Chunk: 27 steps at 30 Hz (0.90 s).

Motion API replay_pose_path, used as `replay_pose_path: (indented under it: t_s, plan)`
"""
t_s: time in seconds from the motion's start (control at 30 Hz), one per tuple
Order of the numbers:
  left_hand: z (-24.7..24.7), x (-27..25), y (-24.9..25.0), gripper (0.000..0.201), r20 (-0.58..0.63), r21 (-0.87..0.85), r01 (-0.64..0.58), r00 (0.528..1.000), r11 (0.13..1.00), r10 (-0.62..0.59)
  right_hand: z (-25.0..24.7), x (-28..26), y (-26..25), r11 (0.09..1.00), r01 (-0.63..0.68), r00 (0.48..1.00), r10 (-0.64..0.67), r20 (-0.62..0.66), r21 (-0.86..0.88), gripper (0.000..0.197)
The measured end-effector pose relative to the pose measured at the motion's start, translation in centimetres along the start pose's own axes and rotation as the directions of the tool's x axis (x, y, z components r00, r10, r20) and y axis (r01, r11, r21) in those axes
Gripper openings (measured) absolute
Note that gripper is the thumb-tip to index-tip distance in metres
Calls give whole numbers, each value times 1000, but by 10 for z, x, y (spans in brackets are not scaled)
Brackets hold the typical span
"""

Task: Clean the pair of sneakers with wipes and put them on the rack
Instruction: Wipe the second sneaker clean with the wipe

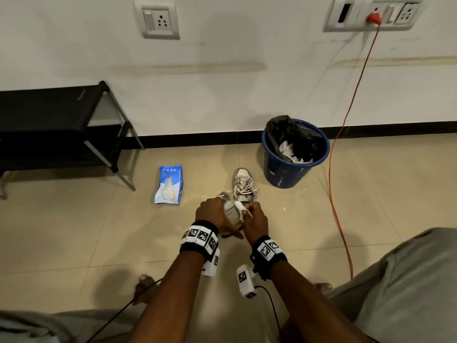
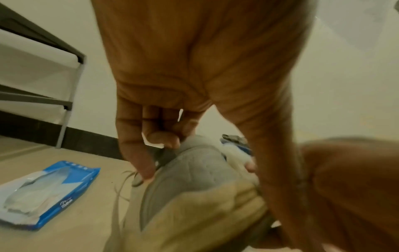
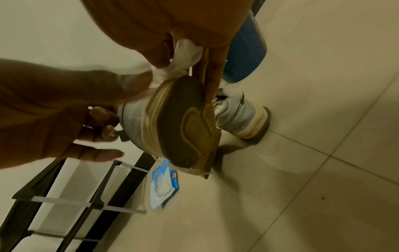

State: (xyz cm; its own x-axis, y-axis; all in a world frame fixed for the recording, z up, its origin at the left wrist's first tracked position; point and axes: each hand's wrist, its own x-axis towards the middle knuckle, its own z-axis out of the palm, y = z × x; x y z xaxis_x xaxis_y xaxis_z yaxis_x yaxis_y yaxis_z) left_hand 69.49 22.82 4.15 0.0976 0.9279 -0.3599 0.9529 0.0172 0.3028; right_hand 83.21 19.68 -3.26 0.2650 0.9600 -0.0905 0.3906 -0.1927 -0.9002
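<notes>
Sneakers: two are in view. One sneaker [image 1: 232, 211] is raised off the floor in your hands, turned on its side so that the sole [image 3: 183, 122] faces outward. The second sneaker [image 1: 243, 185] stands upright on the floor tiles just beyond the first, near the blue bin [image 1: 294, 169].

Hand state: your left hand [image 1: 210, 211] grips the held sneaker, fingers curled over its collar and upper. Your right hand [image 1: 256, 219] pinches a bunched white wipe [image 1: 240, 208] and presses it against the shoe's side, close to the midsole edge.

Step in hand: wiping of the first sneaker, judged from the wipe's contact with it. Neither shoe is on the rack [image 1: 57, 129], which stands at the left against the wall.

Next move, as a judgement: you will need to keep a firm left-hand hold and rotate the shoe so the wipe reaches the unwiped faces. A fresh wipe would come from the blue wipes pack [image 1: 169, 184], lying on the floor between the rack and the shoes.

Count: two sneakers, one wipe in hand, one pack, one bin holding crumpled white material, one rack.
</notes>
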Motion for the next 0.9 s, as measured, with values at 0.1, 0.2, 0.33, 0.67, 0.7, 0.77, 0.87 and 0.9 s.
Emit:
replay_pose_path:
  t_s: [0.1,0.2,0.33,0.67,0.7,0.77,0.87,0.9]
  plan:
    - [8,-1,4,106,-44,122,0,999,992,5,1,-3,1,999,27,1000,-27,-13,-25,5]
    - [15,2,0,111,-164,14,-32,986,999,34,-3,4,-3,999,9,1000,-9,-14,-31,4]
    - [34,4,-16,118,-192,-321,-151,977,935,92,-12,14,-22,986,123,989,-130,-65,-110,7]
    - [75,-15,-16,122,-205,-408,-141,977,902,60,-1,6,-22,967,229,969,-237,-70,-110,14]
    - [69,-12,-17,110,-233,-440,-145,972,886,43,3,-1,-24,950,294,954,-299,-35,-103,16]
    - [53,-11,-16,83,-275,-460,-168,961,872,40,6,-7,-31,942,328,944,-330,-8,-75,21]
    - [33,-16,-11,110,-226,-410,-166,971,897,76,-2,7,-40,952,280,951,-292,-99,-124,20]
    - [33,-19,-12,125,-195,-387,-138,979,912,66,-4,10,-40,959,247,957,-264,-118,-140,21]
